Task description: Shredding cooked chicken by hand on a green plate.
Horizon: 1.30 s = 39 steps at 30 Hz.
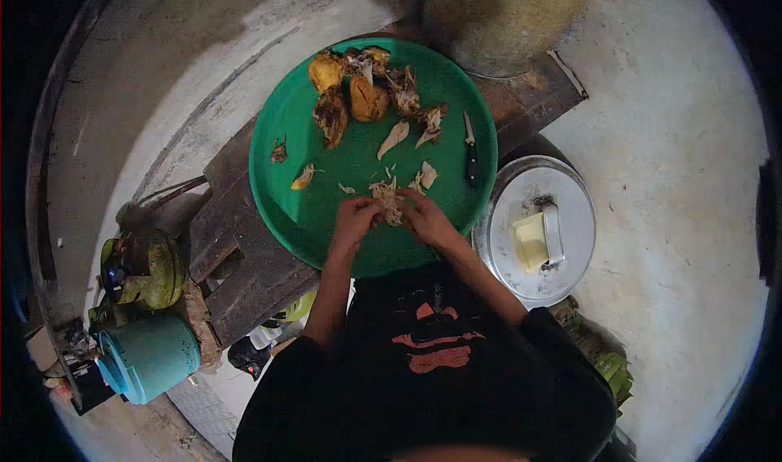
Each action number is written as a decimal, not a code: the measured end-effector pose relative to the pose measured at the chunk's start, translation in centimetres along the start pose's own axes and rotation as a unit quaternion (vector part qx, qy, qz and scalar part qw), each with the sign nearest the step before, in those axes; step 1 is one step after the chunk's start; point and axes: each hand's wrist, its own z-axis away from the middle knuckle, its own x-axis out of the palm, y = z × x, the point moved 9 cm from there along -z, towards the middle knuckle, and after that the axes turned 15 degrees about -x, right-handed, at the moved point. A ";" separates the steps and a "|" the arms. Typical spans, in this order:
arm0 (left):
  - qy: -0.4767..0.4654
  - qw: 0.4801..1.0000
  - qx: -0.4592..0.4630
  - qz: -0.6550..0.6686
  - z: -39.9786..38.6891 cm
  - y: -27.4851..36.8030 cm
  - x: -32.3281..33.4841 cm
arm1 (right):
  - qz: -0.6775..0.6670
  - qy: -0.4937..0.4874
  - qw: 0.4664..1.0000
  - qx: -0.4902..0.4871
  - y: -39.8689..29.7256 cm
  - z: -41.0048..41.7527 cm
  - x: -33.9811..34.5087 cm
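Observation:
My left hand (359,215) is at the left edge of a small heap of pale shredded meat (385,196), its fingers curled in. From the other side, the fingers of my right hand (424,218) reach to the heap. Whether either hand pinches a strand is too small to tell. Both are over a round green tray (366,254). Larger browned pieces of cooked meat, which look like chicken (368,99), lie at its far side. Nearer are a pale strip of meat (393,139), a yellowish piece (303,177) and a black-handled knife (470,150) by the right rim.
Under the tray is a dark wooden bench (256,291). To the right stands a pot with a metal lid (571,266), a pale yellow block (530,241) beside its handle. A turquoise bucket (159,358) is at lower left, and a large drum-like container (501,28) stands beyond the tray.

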 end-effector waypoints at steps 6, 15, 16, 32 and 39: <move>0.088 0.978 0.085 -0.169 -0.1 1.2 -2.0 | -0.002 0.119 0.993 0.028 -2.6 0.5 -4.0; 0.167 0.895 0.221 -0.349 -1.6 7.2 1.8 | 0.188 -0.039 0.980 -0.052 -2.0 1.6 -1.8; 0.170 0.873 0.254 -0.381 -1.8 7.7 2.9 | 0.194 -0.056 0.979 -0.027 -1.9 1.7 -2.4; -0.049 0.987 0.109 -0.111 -1.6 3.0 2.1 | -0.177 -0.005 0.981 0.083 -3.7 0.6 -1.2; -0.033 0.995 0.084 -0.031 -1.0 1.4 0.8 | -0.099 0.028 0.995 0.011 -0.8 -0.6 -1.3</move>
